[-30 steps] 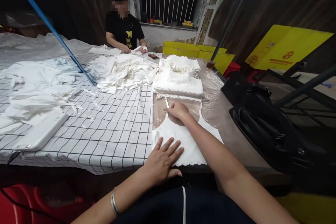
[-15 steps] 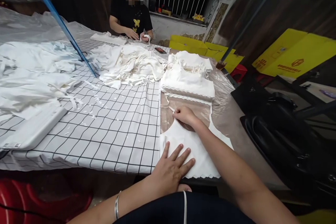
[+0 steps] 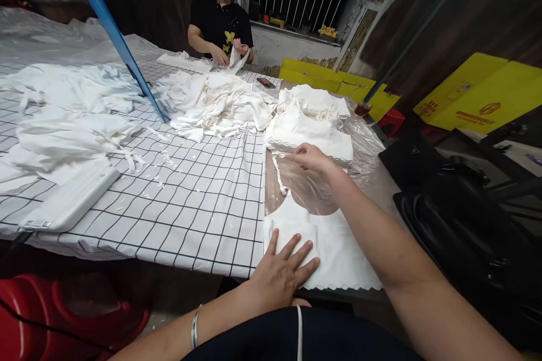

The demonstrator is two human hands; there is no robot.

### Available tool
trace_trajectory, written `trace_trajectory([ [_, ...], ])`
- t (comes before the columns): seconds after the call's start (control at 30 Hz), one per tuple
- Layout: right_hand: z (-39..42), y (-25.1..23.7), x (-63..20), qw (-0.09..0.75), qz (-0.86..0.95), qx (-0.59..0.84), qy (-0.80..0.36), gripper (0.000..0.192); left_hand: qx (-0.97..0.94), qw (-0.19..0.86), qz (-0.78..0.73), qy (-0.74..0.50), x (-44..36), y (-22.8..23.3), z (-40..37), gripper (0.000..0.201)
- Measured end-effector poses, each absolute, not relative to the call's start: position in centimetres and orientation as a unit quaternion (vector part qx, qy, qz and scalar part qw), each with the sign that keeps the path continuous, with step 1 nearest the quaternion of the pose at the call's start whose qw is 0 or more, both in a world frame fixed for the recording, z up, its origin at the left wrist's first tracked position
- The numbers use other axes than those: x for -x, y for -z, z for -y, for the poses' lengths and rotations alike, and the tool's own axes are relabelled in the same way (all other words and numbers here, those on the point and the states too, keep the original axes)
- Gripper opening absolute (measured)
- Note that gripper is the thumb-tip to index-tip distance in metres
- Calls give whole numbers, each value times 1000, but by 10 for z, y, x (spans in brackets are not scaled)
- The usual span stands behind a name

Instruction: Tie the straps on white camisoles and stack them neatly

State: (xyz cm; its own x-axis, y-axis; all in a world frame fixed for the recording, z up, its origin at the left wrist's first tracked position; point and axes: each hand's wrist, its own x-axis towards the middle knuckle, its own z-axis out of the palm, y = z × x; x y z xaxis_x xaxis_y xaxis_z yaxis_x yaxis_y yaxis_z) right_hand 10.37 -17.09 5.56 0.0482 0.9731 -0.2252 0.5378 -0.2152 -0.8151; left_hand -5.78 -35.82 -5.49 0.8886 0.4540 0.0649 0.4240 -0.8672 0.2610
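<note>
A white strappy top (image 3: 339,242) with a scalloped hem lies flat at the table's near edge. Spread across its lower left part, my left hand (image 3: 283,265) presses down with fingers apart. My right hand (image 3: 313,159) hovers higher up, by the front of a stack of folded white garments (image 3: 315,130). Its fingers look loosely bent and apart, with nothing visible between them. Below and left of them, a thin strap (image 3: 279,176) runs up from the top's left peak. My right forearm covers the top's right peak.
Heaps of white garments (image 3: 224,104) lie on the checked cloth (image 3: 203,192), with white scraps scattered about. A flat white device (image 3: 71,203) sits at left. A blue pole (image 3: 114,34) rises behind it. Black bags (image 3: 449,220) are at right. Across the table, a co-worker (image 3: 222,25) handles white fabric.
My right hand has let go of the strap at the left peak and moved up and right toward the stack. My left hand stays flat on the top, whose cloth now bunches slightly above it.
</note>
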Motion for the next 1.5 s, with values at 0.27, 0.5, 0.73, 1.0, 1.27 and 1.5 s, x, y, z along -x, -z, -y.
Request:
trace_trajectory([
  [0.27, 195, -10, -108, 256, 554, 628, -483, 19, -963, 127, -222, -82, 60, 56, 358, 78],
  [0.5, 153, -28, -114, 330, 412, 662, -533, 21, -962, 139, -223, -75, 61, 57, 357, 78],
  [0.73, 130, -70, -116, 420, 363, 599, -577, 33, -963, 147, -217, -59, 61, 58, 356, 79],
  [1.0, 152, -111, -122, 463, 444, 426, -637, 53, -921, 305, -232, -68, 63, 33, 351, 77],
  [1.27, 298, -140, -110, 144, 813, 223, -518, 58, -186, 910, -245, -279, 50, -18, 317, 59],
  [1.5, 346, -49, -136, 304, 619, 605, -398, 46, -71, 901, -308, -296, 39, -11, 312, 22],
])
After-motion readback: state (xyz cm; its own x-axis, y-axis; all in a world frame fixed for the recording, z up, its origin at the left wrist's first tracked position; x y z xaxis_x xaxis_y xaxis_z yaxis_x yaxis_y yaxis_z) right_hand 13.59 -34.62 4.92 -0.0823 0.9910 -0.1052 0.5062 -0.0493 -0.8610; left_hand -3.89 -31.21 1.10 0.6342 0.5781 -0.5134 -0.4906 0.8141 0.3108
